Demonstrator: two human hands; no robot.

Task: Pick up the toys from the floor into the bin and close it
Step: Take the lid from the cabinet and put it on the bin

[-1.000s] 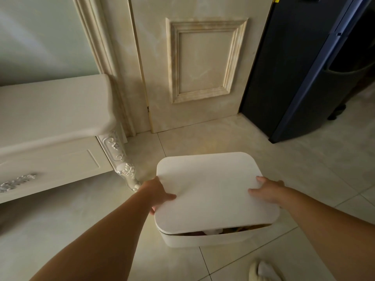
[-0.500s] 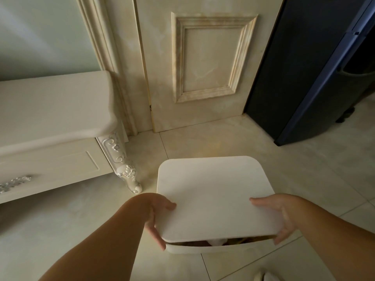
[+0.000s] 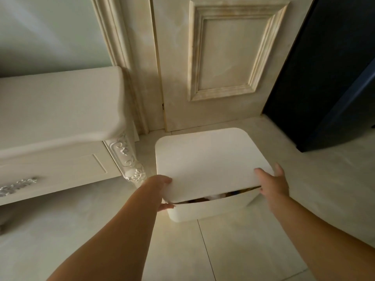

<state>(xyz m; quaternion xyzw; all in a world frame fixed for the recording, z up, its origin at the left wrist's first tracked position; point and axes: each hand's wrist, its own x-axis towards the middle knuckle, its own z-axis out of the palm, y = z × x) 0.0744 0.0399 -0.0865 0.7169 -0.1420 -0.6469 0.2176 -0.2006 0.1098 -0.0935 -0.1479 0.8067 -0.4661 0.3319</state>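
A white bin [image 3: 211, 208] stands on the tiled floor in front of me. Its flat white lid [image 3: 209, 163] lies over it, with the near edge lifted so a dark gap shows. Through that gap I glimpse toys [image 3: 215, 196], too hidden to identify. My left hand [image 3: 162, 189] grips the lid's near left corner, thumb on top and fingers under it. My right hand [image 3: 273, 184] holds the near right corner, thumb on the lid and fingers round the edge.
A cream cabinet [image 3: 58, 126] with a carved leg [image 3: 129, 161] stands close on the left of the bin. A cream panelled door [image 3: 219, 63] is behind it. A dark blue appliance [image 3: 328, 78] fills the right. Pale floor tiles [image 3: 243, 250] lie in front.
Both hands have shifted from resting on the lid's sides to gripping its near corners. The view has moved closer and a little left; the lid's near edge stays raised.
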